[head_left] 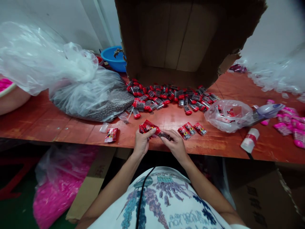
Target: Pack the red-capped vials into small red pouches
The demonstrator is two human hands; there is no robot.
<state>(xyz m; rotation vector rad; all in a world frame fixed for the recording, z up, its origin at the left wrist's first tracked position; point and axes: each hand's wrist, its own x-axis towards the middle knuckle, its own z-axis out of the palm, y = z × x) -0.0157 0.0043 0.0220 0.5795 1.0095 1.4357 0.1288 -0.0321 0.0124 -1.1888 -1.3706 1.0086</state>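
My left hand is closed on a small red printed packet at the table's front edge. My right hand pinches a small dark tube whose end meets the packet's open side. A heap of several red-capped dark tubes lies further back, in front of a tipped cardboard box. Three filled red packets lie just right of my hands. One more red packet lies to the left.
A clear bag of dark beads and crumpled plastic sit at left, with a blue bowl behind. At right are a plastic bag, a tape roll and pink tubes. A pink-filled bag sits under the red table.
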